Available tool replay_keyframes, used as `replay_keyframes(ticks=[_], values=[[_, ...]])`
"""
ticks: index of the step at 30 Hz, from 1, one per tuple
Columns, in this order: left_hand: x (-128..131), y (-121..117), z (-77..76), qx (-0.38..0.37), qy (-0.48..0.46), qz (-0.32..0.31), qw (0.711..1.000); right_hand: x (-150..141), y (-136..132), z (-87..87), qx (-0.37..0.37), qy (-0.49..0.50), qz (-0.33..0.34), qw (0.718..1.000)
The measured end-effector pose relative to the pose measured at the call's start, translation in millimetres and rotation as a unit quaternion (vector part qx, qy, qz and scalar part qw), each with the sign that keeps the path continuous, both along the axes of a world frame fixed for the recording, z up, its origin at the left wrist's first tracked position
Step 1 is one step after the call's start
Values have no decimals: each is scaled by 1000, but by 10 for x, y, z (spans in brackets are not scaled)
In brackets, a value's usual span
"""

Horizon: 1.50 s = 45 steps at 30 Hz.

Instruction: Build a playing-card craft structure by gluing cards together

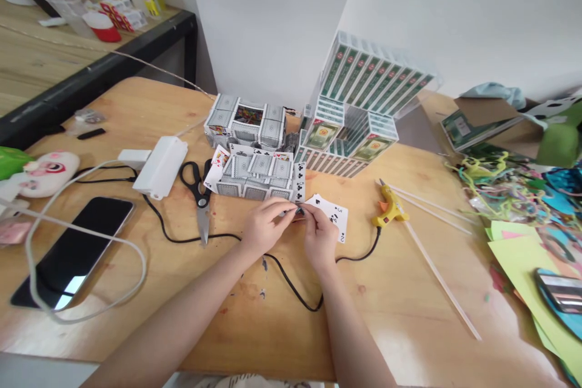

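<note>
My left hand [265, 227] and my right hand [321, 235] meet near the table's middle, fingertips pinched together on what looks like a folded playing card [299, 209], mostly hidden by the fingers. Just beyond them sits a low structure of grey-backed playing cards [254, 176], with face-up cards along its edges. Loose spade cards [339, 212] lie partly under my right hand. Behind is a box-like form built from cards [245, 123], with an opening showing colourful contents. To the right, a yellow glue gun [390, 209] rests on the table, its black cord running below my hands.
Black scissors [199, 197] lie left of the cards, near a white power adapter [161, 167] and a phone [75, 251] under a looped white cable. Stacked card boxes [368, 82] rise at the back. Glue sticks [443, 282], coloured paper [522, 273] and craft bits [491, 185] occupy the right.
</note>
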<state>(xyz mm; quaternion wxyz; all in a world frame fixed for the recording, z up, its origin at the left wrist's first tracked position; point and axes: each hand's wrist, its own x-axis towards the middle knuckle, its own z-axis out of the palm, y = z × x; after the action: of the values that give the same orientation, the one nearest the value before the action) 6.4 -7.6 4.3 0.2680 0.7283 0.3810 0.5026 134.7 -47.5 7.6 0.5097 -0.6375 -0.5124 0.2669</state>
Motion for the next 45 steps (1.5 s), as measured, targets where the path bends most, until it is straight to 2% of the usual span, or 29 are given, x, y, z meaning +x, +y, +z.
replay_keyframes(ticks=[7, 13, 21, 25, 31, 35, 41, 45], values=[[29, -28, -24, 5, 63, 5, 998, 63, 19, -62, -2, -20, -8, 1000], [17, -35, -29, -5, 66, -4, 998, 92, 41, -111, -14, -5, -15, 1000], [-19, -39, 0, -125, 34, -33, 991, 117, 52, -82, -12, -5, -14, 1000], [-17, -40, 15, -169, 19, -23, 985, 130, 58, -80, -15, 8, -6, 1000], [-50, -30, -26, -173, 55, -45, 982, 144, 72, -105, -18, 31, 3, 999], [-87, -29, -72, -179, 72, -27, 981, 178, 91, -127, -29, 73, -6, 997], [-91, -23, -65, -180, 45, -41, 982, 188, 128, -116, -46, 102, -9, 994], [-67, 7, -59, -136, 43, -16, 990, 123, 117, -71, -40, 88, 12, 995]])
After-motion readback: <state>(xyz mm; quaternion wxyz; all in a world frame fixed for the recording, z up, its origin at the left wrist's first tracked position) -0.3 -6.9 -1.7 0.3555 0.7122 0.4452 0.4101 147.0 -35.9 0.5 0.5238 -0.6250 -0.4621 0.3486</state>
